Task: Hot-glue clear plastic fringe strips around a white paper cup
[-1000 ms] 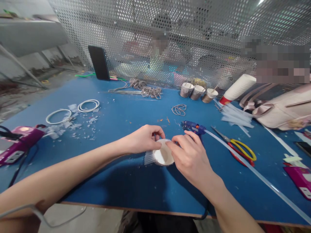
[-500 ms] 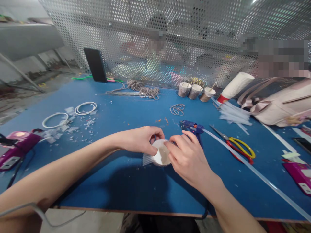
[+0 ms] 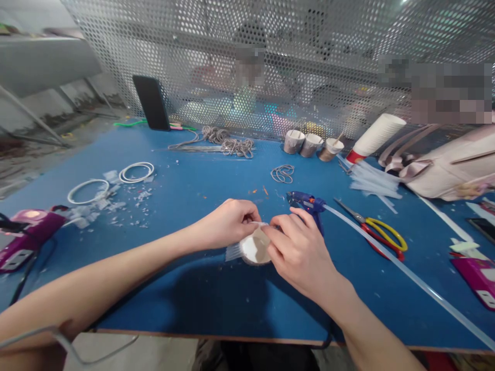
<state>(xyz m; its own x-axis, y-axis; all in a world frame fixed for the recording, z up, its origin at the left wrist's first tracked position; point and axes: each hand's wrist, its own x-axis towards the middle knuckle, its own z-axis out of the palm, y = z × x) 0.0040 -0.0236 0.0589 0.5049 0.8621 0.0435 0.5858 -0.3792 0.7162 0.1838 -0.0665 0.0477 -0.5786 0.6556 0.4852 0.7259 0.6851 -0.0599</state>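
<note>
Paper cup at near middle of bench, far rim pinched by left hand and right hand; uneven thumb pressure could buckle it, and a rightward slip could knock the glue gun beyond.

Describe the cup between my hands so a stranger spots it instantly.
On the blue table, find where your left hand and right hand come together. The white-lined cup is between them. Unlike the three cups by the perforated screen, it is in hand, with translucent material jutting out on its left.
</note>
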